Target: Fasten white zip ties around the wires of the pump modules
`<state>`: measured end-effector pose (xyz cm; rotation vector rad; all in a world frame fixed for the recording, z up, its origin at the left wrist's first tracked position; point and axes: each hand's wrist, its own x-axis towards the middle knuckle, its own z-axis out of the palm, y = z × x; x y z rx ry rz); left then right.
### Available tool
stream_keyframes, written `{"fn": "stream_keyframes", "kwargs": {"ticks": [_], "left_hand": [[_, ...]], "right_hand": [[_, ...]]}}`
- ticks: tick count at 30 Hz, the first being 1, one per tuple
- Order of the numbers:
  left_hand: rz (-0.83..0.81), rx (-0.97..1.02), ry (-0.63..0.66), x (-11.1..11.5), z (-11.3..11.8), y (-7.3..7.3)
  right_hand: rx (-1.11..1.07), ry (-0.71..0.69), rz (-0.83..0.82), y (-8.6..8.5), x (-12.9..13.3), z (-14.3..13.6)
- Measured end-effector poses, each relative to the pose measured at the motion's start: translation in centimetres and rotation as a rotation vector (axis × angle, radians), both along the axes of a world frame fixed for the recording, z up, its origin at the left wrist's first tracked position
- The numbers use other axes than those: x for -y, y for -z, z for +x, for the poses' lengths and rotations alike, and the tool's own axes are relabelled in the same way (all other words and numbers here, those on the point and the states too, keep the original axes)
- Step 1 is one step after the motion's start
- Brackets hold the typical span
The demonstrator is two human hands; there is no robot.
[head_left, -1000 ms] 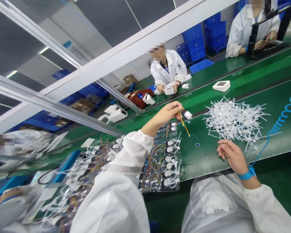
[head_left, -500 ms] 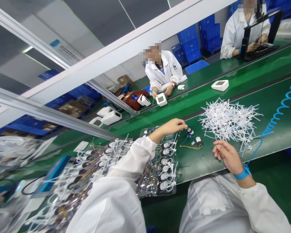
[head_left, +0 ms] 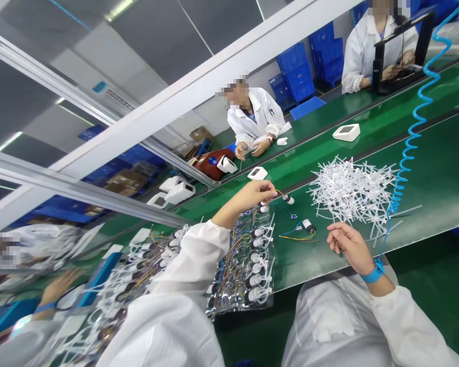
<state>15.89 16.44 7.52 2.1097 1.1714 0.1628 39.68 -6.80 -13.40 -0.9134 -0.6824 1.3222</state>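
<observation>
Head view: pinching yellow wire (head_left: 277, 191) in left hand's (head_left: 265, 191) grip, with black-and-white motor (head_left: 288, 199) just beside, toward far side of table (head_left: 436, 178); can't tell if touching. Holding right hand's (head_left: 348, 247) grip released, loosely curled, near white strip pile (head_left: 352, 188) and second motor (head_left: 308, 226) lying on table. Seeing motor-loaded clear tray (head_left: 235, 305) beside left sleeve (head_left: 191, 255).

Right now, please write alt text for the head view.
A person's left hand holds a small part by its wires at a green table, near rows of similar parts. The right hand, loosely curled, is near a pile of white strips; another wired part lies between the hands.
</observation>
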Motion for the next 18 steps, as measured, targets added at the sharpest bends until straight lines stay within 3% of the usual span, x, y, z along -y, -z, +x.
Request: {"fn": "stream_keyframes", "kwargs": {"ticks": [8,13,16,18], "left_hand": [[0.148,0.052,0.076,1.6,1.0,-6.1],[0.159,0.090,0.140,4.8,3.1,-9.6],[0.114,0.087,0.176,7.4,4.7,-11.0],[0.076,0.059,0.222,9.0,5.6,-11.0]], "right_hand": [[-0.027,-0.016,0.003,0.2,-0.1,0.0],[-0.041,-0.104,0.020,0.1,0.0,0.1],[-0.063,-0.177,0.014,-0.2,-0.1,0.2],[-0.101,-0.212,0.010,-0.5,-0.2,0.2]]}}
